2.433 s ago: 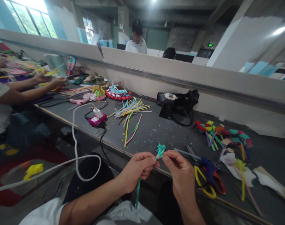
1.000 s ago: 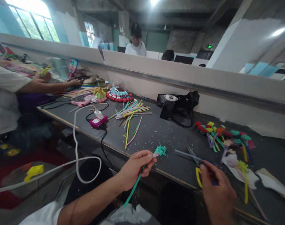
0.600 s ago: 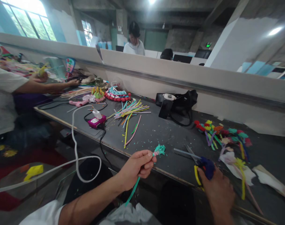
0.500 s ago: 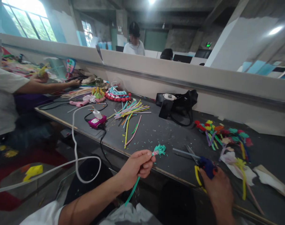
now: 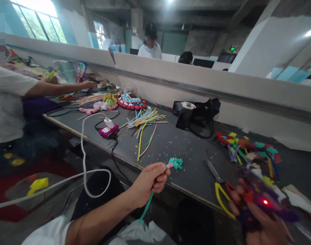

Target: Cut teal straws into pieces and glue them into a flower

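Note:
My left hand (image 5: 152, 180) pinches the stem of a green paper flower (image 5: 176, 163), its frilled head pointing right over the table edge. A pink band wraps the base of the head, and the green stem hangs below my fist. At the lower right, my right hand (image 5: 262, 221) is closed around a dark blue and purple hot glue gun (image 5: 273, 203), blurred by motion, with a red light glowing on it. Beside that hand lie scissors (image 5: 218, 178) with yellow and red handles, blades apart and pointing away.
Finished paper flowers (image 5: 247, 148) lie at the right. Coloured strips (image 5: 147, 119) are piled mid-table near a black bag (image 5: 201, 115). A purple power block (image 5: 108, 130) has a white cable. A pink glue gun (image 5: 89, 110) lies farther left. Another person's arm (image 5: 60, 89) reaches over the table.
My right hand has lifted the glue gun off the scissors and moved it right, turning it. Its red light now shows. My left hand keeps the flower in place. The neighbour's arm has shifted.

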The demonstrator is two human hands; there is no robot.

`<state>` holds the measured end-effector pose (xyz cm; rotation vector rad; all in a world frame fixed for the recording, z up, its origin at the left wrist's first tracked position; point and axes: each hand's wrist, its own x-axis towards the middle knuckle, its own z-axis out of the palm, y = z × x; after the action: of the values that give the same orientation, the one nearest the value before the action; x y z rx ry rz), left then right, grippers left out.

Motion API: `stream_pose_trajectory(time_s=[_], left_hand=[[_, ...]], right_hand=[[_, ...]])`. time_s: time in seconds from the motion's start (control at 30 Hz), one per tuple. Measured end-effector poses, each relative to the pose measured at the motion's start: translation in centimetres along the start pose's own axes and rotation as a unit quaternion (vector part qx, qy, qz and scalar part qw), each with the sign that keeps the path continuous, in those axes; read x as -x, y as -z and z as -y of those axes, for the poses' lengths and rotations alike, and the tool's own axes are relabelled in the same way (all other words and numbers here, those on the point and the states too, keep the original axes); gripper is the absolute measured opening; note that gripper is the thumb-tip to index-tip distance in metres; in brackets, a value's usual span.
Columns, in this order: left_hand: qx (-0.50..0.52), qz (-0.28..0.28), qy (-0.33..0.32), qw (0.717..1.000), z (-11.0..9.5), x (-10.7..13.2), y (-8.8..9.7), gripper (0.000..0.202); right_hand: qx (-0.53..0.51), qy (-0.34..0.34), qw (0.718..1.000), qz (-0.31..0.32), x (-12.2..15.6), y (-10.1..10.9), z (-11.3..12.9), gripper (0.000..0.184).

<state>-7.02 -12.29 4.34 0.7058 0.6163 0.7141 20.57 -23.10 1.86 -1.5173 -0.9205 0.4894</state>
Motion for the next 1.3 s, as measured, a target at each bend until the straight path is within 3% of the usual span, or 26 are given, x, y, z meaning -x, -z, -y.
stream_pose_trajectory(time_s=[0.13, 0.3, 0.47, 0.73, 0.9, 1.3], left_hand=[[-0.02, -0.018, -0.002, 1.0, -0.1, 0.0, -0.4, 0.026], [-0.04, -0.021, -0.003, 0.999, -0.2, 0.3, -0.7, 0.024], [-0.052, -0.022, -0.004, 0.998, -0.2, 0.5, -0.9, 0.024], [-0.067, -0.02, -0.012, 0.997, -0.2, 0.4, -1.0, 0.024], [-0.077, -0.026, -0.014, 0.997, -0.2, 0.4, -0.9, 0.026], [-0.081, -0.024, -0.015, 0.996, -0.2, 0.5, -1.1, 0.027]], right_hand=[[-0.08, -0.033, 0.99, 0.113, 2.3, -3.2, 0.8, 0.038], [0.034, 0.037, 0.996, 0.068, 5.1, -6.2, 2.2, 0.049], [0.023, 0.055, 0.995, 0.079, 5.7, -8.1, 3.5, 0.046], [0.065, 0.039, 0.997, -0.003, 6.4, -8.5, 0.5, 0.051], [0.067, 0.036, 0.997, 0.01, 5.8, -8.0, -0.8, 0.055], [0.156, 0.072, 0.985, -0.018, 6.0, -8.7, 0.9, 0.063]])
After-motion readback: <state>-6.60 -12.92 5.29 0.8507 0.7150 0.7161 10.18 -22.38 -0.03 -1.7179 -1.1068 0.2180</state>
